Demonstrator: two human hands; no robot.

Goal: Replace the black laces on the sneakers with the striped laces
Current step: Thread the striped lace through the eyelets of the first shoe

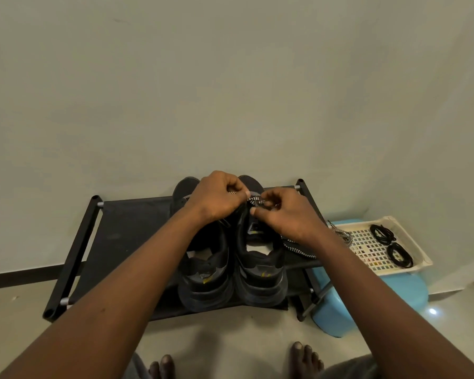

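Left hand [218,199] and right hand [283,214], fingers curled, pinch the striped lace [255,200] between them, apparently over 1 of 2 sneakers [260,272].

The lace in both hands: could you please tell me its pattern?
Black and white stripes; the lace shows best in the head view.

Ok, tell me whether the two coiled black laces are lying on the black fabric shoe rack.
No, the coiled black laces lie in the white perforated plastic tray, off to the side of the rack.
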